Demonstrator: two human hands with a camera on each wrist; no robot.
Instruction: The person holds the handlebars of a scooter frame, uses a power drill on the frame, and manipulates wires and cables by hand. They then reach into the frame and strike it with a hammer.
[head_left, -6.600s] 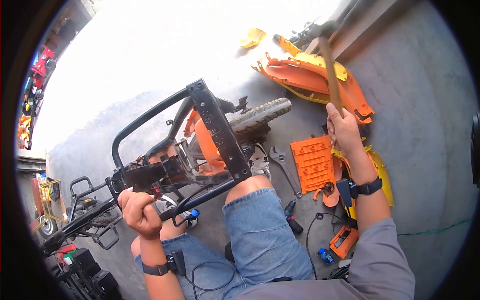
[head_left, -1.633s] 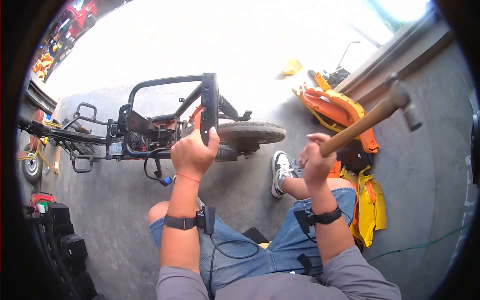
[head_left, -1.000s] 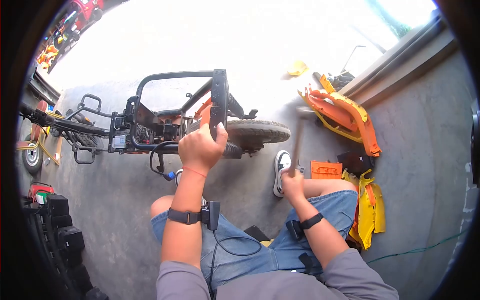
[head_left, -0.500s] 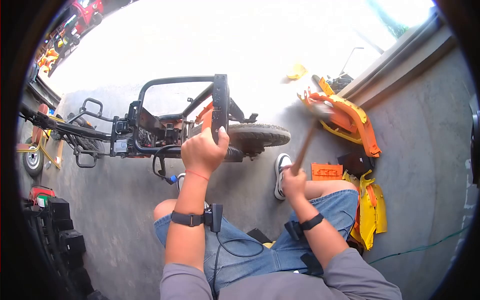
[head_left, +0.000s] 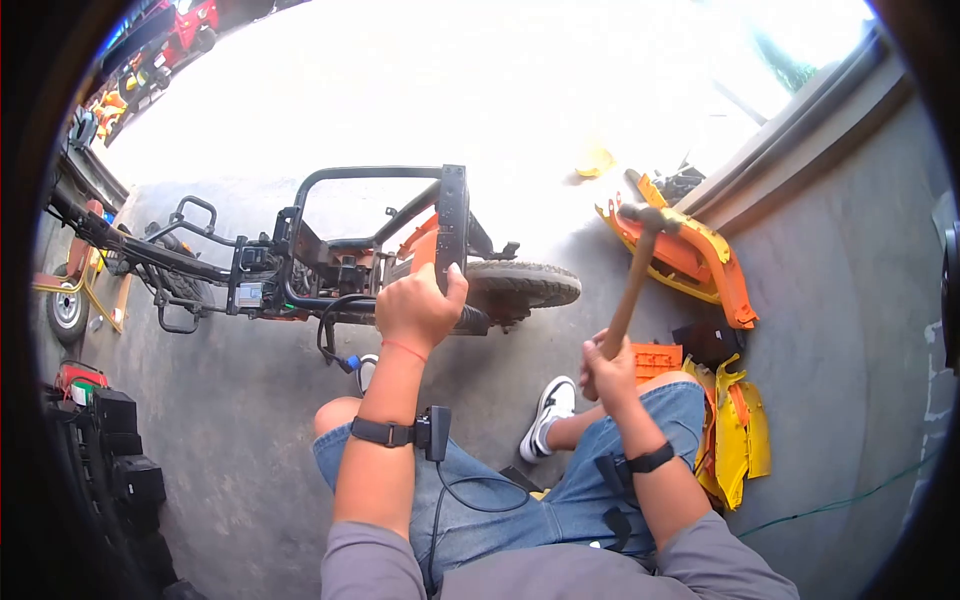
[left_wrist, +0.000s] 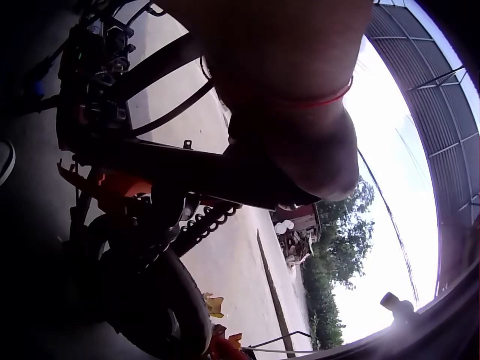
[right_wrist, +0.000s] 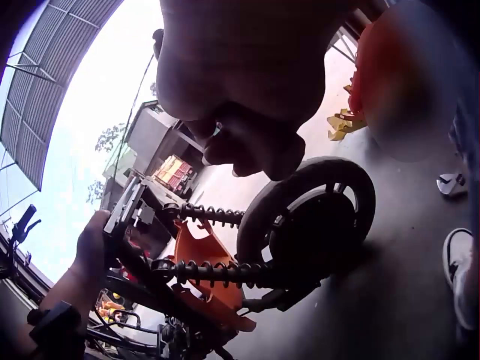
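In the head view my left hand (head_left: 418,305) grips the near end of the flat black crossbar (head_left: 453,220) on a stripped motorbike frame (head_left: 365,172), thumb lying along the bar. Its fingers are mostly hidden behind the bar. My right hand (head_left: 612,372) holds a hammer (head_left: 632,285) by the wooden handle, metal head up and apart from the frame. The rear wheel (head_left: 525,287) lies to the right of the crossbar. From the right wrist, two coil shock absorbers (right_wrist: 217,271) and an orange fender (right_wrist: 196,251) show beneath the frame.
Orange and yellow body panels (head_left: 690,250) lie at the right, with more yellow panels (head_left: 742,425) beside my right knee. A wrench (right_wrist: 451,184) is on the floor near my shoe (head_left: 550,410). Black boxes (head_left: 120,430) stand at the left. A green cable (head_left: 840,500) crosses the floor.
My left hand has gone from the lower frame tube to the crossbar. The hammer has swung about in my right hand and is now nearly still. My right foot has drawn back.
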